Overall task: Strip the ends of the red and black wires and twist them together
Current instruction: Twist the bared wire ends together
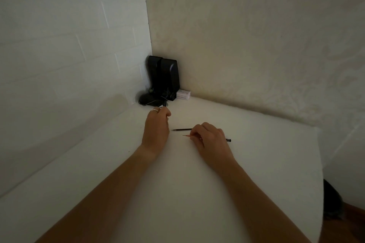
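Your right hand point(210, 139) rests knuckles-up on the white table point(256, 163), fingers curled narrow and pinching the red wire point(186, 135), whose short bare-looking tip pokes out to the left of your fingertips; holding it that close to the end probably keeps it steady for stripping or twisting. The black wire point(180, 129) lies flat on the table just beyond, running under your hand and emerging on the far side near your wrist, near enough to pick up next. Your left hand point(157, 128) reaches further out, fingers closed around something thin and dark, perhaps a tool, though I cannot tell. Beyond it, black speakers point(166, 75) and a small white box point(183, 94) sit in the corner.
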Demonstrator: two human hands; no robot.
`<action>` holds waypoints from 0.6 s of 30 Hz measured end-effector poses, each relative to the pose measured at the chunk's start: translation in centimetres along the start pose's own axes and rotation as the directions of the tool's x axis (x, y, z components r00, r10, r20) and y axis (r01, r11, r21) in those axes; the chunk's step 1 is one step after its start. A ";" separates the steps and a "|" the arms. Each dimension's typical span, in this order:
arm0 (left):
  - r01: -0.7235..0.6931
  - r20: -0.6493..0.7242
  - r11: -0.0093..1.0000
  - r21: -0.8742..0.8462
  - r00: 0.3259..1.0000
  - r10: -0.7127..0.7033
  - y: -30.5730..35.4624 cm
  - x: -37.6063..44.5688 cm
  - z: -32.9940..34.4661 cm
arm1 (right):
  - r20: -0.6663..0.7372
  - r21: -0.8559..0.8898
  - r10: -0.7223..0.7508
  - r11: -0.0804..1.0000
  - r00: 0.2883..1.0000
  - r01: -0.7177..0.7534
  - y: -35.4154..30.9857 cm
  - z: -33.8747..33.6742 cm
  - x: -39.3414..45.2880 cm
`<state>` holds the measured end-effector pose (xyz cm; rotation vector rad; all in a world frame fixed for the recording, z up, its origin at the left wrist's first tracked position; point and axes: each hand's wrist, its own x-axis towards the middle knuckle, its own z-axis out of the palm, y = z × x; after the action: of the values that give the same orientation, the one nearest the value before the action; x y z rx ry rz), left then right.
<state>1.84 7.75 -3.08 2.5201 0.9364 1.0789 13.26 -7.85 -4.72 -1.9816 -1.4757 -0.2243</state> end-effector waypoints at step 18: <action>-0.017 0.103 0.944 -0.330 0.993 0.053 1.9 -4.7 -1.3 | 0.001 -0.068 0.005 0.998 1.000 -0.005 -0.4 -0.4 -0.4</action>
<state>-0.65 3.20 -3.99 2.2999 0.6239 0.9994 12.84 -8.31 -4.48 -2.0391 -1.4815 -0.2750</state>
